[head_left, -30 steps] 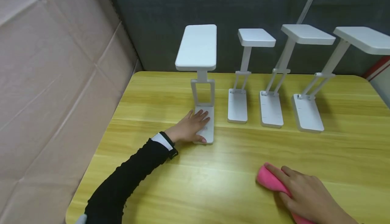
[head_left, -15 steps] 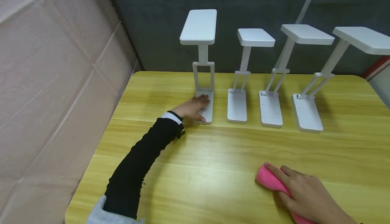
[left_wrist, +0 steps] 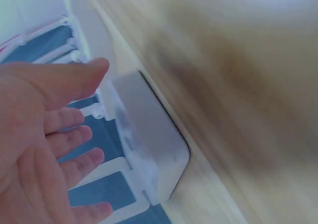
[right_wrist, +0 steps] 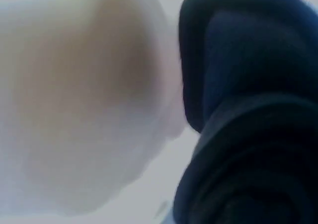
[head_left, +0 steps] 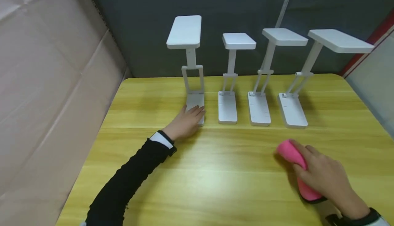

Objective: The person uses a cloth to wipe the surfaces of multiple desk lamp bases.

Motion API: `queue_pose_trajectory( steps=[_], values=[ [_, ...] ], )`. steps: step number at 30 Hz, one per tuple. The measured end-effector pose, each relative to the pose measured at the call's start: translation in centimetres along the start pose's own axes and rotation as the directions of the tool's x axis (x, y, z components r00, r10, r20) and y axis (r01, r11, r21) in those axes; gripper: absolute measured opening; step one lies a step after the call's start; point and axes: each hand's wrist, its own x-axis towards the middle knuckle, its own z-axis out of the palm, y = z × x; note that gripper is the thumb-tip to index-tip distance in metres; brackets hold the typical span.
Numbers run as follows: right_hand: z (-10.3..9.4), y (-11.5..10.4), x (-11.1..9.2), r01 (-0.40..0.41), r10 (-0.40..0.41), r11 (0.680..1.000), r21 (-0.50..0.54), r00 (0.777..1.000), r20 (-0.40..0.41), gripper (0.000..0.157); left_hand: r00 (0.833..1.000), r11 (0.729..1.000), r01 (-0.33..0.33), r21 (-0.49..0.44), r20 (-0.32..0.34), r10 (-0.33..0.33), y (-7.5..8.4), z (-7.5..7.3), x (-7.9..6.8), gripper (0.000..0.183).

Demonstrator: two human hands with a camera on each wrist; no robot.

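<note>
Leftmost in the row stands a white folding desk lamp (head_left: 184,32), its head raised on a hinged stem. My left hand (head_left: 184,123) lies at the near end of the lamp's base (head_left: 195,100), fingers over its edge. In the left wrist view the fingers are loosely extended and the thumb (left_wrist: 82,80) is apart from them, beside the base's end (left_wrist: 154,134). My right hand (head_left: 326,171) grips a rounded pink object (head_left: 290,152) with a dark lower end, its kind unclear. A blurred dark rounded shape (right_wrist: 258,60) fills the right of the right wrist view.
Three more white lamps, a near one (head_left: 227,108), a middle one (head_left: 260,109) and a far right one (head_left: 293,111), stand in line on the wood-grain table (head_left: 215,185). Behind is a dark curtain (head_left: 147,27); a pale padded wall (head_left: 46,99) borders the left.
The leftmost lamp was slid away from me, into line with the others. My left hand has since drawn back toward the base's near end. The right hand has raised the pink object; the view has shifted.
</note>
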Motion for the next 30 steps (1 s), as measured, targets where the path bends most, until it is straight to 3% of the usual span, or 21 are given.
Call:
queue_pose_trajectory(
  steps=[4, 8, 12, 17, 20, 23, 28, 30],
  values=[
    [0.0, 3.6, 0.4, -0.166, 0.166, 0.986, 0.0, 0.986, 0.007, 0.072, 0.997, 0.993, 0.05, -0.105, -0.059, -0.056, -0.2, -0.2, -3.7, 0.069],
    [0.4, 5.7, 0.3, -0.287, 0.287, 0.958, -0.008, 0.957, 0.042, 0.073, 0.988, 0.984, 0.112, -0.139, -0.088, -0.125, -1.4, -0.3, -7.4, 0.071],
    [1.1, 6.7, 0.5, -0.33, 0.332, 0.943, -0.029, 0.94, 0.077, 0.074, 0.974, 0.972, 0.187, -0.144, -0.102, -0.202, -2.7, -0.3, -10.7, 0.074],
    [2.0, 6.8, 1.3, -0.313, 0.315, 0.949, -0.03, 0.941, 0.121, 0.08, 0.948, 0.952, 0.265, -0.155, -0.138, -0.286, -3.4, 0.0, -14.0, 0.074],
    [2.2, 7.0, 1.9, -0.279, 0.28, 0.96, -0.022, 0.951, 0.129, 0.084, 0.938, 0.942, 0.29, -0.168, -0.143, -0.314, -3.4, 0.4, -15.0, 0.074],
    [1.9, 7.4, 2.2, -0.257, 0.256, 0.966, -0.011, 0.953, 0.161, 0.088, 0.94, 0.94, 0.291, -0.181, -0.129, -0.316, -3.5, 0.6, -14.9, 0.073],
    [-0.2, 7.9, 2.9, -0.283, 0.285, 0.958, -0.049, 0.916, 0.281, 0.093, 0.945, 0.937, 0.294, -0.187, -0.092, -0.314, -3.4, 0.1, -13.5, 0.073],
    [-1.5, 7.9, 3.5, -0.274, 0.283, 0.959, -0.073, 0.917, 0.281, 0.091, 0.945, 0.935, 0.302, -0.187, -0.07, -0.319, -3.4, -0.4, -12.5, 0.075]
  ],
)
